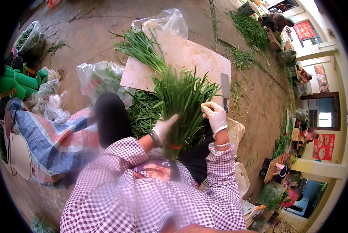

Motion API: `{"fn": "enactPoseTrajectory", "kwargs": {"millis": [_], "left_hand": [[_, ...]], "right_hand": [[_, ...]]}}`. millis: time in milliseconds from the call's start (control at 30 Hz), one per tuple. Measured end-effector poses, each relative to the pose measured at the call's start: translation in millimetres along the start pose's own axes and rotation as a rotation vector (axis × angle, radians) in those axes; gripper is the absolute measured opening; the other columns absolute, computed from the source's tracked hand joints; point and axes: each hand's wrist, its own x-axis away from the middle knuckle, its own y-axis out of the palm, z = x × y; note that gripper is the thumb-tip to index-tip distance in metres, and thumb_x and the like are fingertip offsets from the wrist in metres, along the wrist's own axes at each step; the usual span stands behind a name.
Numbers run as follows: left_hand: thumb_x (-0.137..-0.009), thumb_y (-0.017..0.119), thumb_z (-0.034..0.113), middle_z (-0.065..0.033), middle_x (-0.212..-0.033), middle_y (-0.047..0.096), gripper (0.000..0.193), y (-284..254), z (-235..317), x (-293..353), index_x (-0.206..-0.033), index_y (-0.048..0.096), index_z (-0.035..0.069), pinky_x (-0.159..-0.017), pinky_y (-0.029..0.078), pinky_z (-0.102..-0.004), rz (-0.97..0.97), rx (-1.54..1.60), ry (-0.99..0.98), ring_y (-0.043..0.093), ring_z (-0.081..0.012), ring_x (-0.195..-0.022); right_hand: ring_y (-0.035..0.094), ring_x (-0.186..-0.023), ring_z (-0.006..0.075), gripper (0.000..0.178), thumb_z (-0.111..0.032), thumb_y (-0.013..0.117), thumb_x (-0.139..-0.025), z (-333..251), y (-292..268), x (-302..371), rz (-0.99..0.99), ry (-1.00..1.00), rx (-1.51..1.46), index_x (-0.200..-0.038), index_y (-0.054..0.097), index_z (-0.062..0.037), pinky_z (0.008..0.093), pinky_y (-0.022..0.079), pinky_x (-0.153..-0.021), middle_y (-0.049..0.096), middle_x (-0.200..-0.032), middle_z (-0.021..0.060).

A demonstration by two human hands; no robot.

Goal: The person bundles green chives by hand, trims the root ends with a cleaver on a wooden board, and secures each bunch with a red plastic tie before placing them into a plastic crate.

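Observation:
In front of my body stands a bunch of long leafy greens [187, 95], tips pointing away, with a red band [172, 146] around its lower stems. My left hand [165, 127], in a thin whitish glove, is closed around the left side of the bunch. Beside the bunch's right edge is my right hand [215, 115], gloved too, its fingertips pinched together; anything between them is too small to make out. Beyond lies a pale board [197, 54] with a second bunch of greens [143, 50] on its left part. A cleaver [225, 87] rests along its right edge.
Loose greens [143, 110] are heaped between my knees. Clear plastic bags [100, 79] stand left of the board, near a striped woven sheet [61, 136]. Scattered leaves cover parts of the floor. Several people work along the right side, near piles of greens [250, 29].

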Motion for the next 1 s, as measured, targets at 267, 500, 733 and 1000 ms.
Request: {"fn": "enactPoseTrajectory", "kwargs": {"millis": [267,500,733,1000], "left_hand": [[-0.089,0.073,0.02,-0.0037,-0.118,0.066,0.04,19,8,14,-0.123,0.061,0.003,-0.09,0.049,-0.0291,-0.043,0.042,0.131,0.062,-0.0137,-0.103],[-0.09,0.073,0.02,-0.001,-0.115,0.066,0.039,21,-3,14,-0.124,0.062,0.005,-0.087,0.05,-0.03,-0.121,-0.017,0.163,0.06,-0.0117,-0.098],[-0.091,0.069,0.012,-0.0019,-0.114,0.068,0.032,15,9,11,-0.122,0.063,0.006,-0.089,0.047,-0.0293,-0.1,0.0,0.056,0.061,-0.0121,-0.1],[-0.088,0.075,0.021,-0.0024,-0.108,0.068,0.036,11,0,9,-0.117,0.064,0.005,-0.082,0.052,-0.0309,-0.08,-0.052,0.067,0.062,-0.0131,-0.091]], "right_hand": [[0.06,-0.071,0.0211,0.023,-0.014,0.077,-0.078,-72,7,15,0.274,-0.601,0.434,-0.099,0.068,-0.0099,0.0343,0.051,-0.068,0.063,-0.093,0.0071],[0.062,-0.077,0.0271,0.016,-0.016,0.075,-0.076,-63,36,-22,0.234,-0.903,0.902,-0.09,0.069,-0.0136,0.0377,0.051,-0.067,0.06,-0.081,0.0058],[0.064,-0.078,0.0262,0.014,-0.015,0.074,-0.079,-55,20,-24,0.175,-0.446,0.145,-0.083,0.067,-0.0042,0.0338,0.051,-0.068,0.065,-0.083,0.009],[0.064,-0.075,0.0164,0.012,-0.01,0.075,-0.082,-67,-38,-13,0.263,-0.44,0.19,-0.091,0.069,-0.0027,0.0295,0.052,-0.07,0.068,-0.086,0.0084]]}}
